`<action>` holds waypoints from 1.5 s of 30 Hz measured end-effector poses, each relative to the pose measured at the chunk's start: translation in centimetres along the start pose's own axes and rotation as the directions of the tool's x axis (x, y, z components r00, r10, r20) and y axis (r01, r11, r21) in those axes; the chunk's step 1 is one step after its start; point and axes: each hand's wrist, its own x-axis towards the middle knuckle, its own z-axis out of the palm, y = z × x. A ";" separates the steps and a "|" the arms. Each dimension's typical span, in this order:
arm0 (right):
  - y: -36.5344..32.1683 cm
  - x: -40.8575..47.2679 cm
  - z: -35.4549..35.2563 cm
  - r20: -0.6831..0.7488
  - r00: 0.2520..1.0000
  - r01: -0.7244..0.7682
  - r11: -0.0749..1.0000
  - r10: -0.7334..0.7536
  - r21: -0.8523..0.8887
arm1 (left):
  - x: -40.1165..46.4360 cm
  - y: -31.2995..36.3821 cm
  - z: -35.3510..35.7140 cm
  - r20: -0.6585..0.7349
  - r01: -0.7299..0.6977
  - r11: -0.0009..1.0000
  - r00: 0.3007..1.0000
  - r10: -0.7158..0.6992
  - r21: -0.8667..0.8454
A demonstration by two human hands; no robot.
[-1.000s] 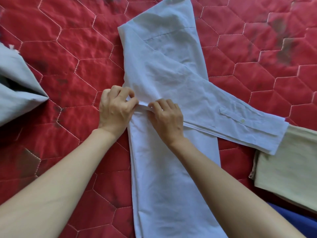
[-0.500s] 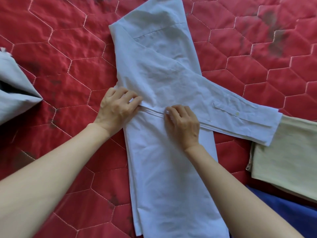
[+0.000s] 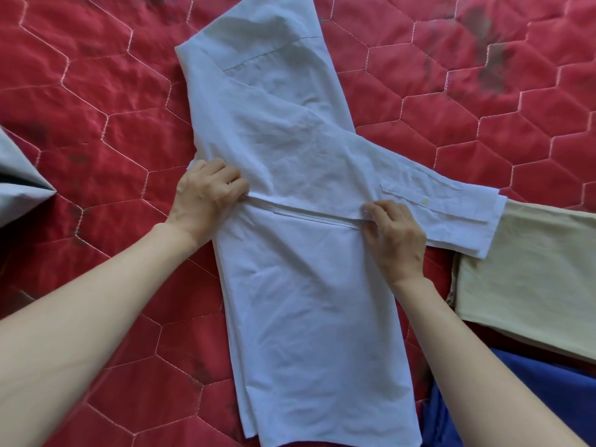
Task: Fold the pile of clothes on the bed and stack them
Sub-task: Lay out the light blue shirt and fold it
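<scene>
A pale blue long-sleeved shirt [image 3: 300, 285] lies lengthwise on the red quilted bed, its sides folded in to a narrow strip. Its sleeves [image 3: 429, 201] cross the body and stick out to the right, cuff over the beige garment. My left hand [image 3: 206, 195] grips the sleeve's lower edge at the shirt's left side, fingers curled. My right hand [image 3: 395, 235] pinches the same sleeve edge near the shirt's right side, just below the cuff button.
A folded beige garment [image 3: 532, 279] lies at the right on the red quilt [image 3: 96, 124], with a blue garment [image 3: 532, 398] below it. A grey-blue cloth [image 3: 16, 185] pokes in from the left edge.
My right hand has slid rightward along the sleeve's lower edge, from the shirt's middle to near the cuff. My left hand has stayed at the left end.
</scene>
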 end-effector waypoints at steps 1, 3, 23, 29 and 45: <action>0.1 0.1 0.0 -0.005 1.000 -0.008 1.000 0.008 -0.015 | 0.0 0.0 0.0 0.002 0.001 1.000 1.000 -0.001 -0.003; 0.3 0.3 -0.2 -0.056 0.998 -0.024 0.999 0.022 -0.036 | 0.1 0.1 0.0 0.000 -0.001 1.000 1.000 0.001 0.003; 3.5 -2.6 -0.8 -0.075 0.962 -0.269 0.956 0.262 -0.113 | 2.7 4.3 0.0 0.016 -0.079 0.990 0.997 0.082 -0.119; 8.6 -1.0 -3.6 -0.073 0.819 -0.569 0.788 0.569 -0.237 | 7.4 9.6 3.2 0.293 -0.092 0.988 0.948 0.125 -0.124; 10.0 0.1 -6.1 0.013 0.469 -0.850 0.447 0.883 0.277 | 8.1 11.9 6.0 0.360 0.086 0.992 0.932 -0.049 -0.088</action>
